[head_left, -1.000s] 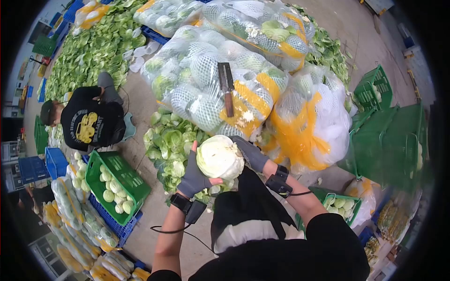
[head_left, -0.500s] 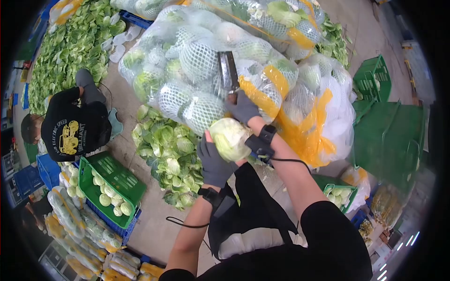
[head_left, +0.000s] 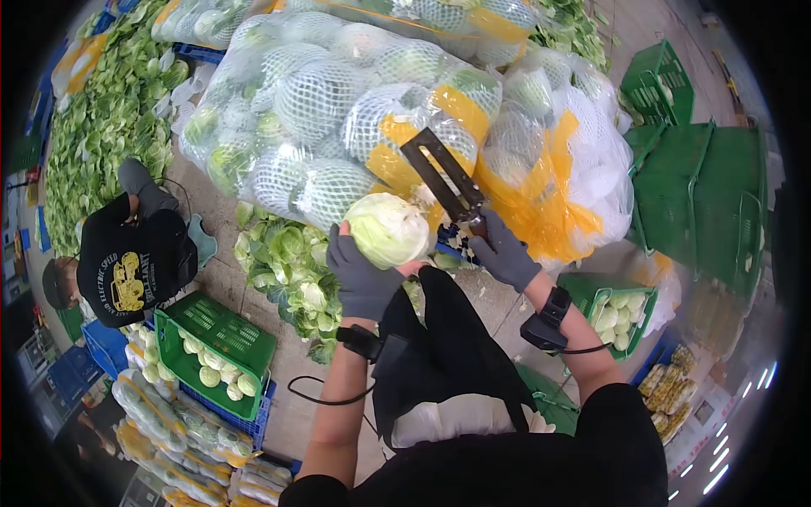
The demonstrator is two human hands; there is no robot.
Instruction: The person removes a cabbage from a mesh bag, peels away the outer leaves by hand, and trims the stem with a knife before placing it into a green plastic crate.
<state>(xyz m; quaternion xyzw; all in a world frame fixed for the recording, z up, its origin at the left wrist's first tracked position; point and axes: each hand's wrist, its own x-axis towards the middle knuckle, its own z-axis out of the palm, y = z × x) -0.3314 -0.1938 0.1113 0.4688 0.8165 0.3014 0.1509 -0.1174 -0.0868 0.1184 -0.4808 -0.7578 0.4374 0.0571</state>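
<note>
My left hand (head_left: 363,279), in a grey glove, is wrapped around a pale green cabbage (head_left: 389,230) from its left and lower side. The cabbage's whitish stem end faces up and right. My right hand (head_left: 504,253), also gloved, is closed on the handle of a broad dark knife (head_left: 460,203) with a long slot in its blade. The blade points up and left, apart from the cabbage, over a plastic bag with yellow tape (head_left: 397,165). Just beyond the cabbage lie net-wrapped cabbages (head_left: 321,93) in clear plastic bags.
Loose cabbage leaves (head_left: 287,262) lie on the floor below the bags. Green crates with cabbages stand left (head_left: 215,325) and right (head_left: 646,317). A co-worker in a black shirt (head_left: 127,262) sits at the left, near a large leaf pile (head_left: 110,144). Green crates (head_left: 710,186) are at the right.
My right hand has moved right and down with the knife, away from the cabbage, and the blade has tilted further left. My left hand and the cabbage have shifted slightly left.
</note>
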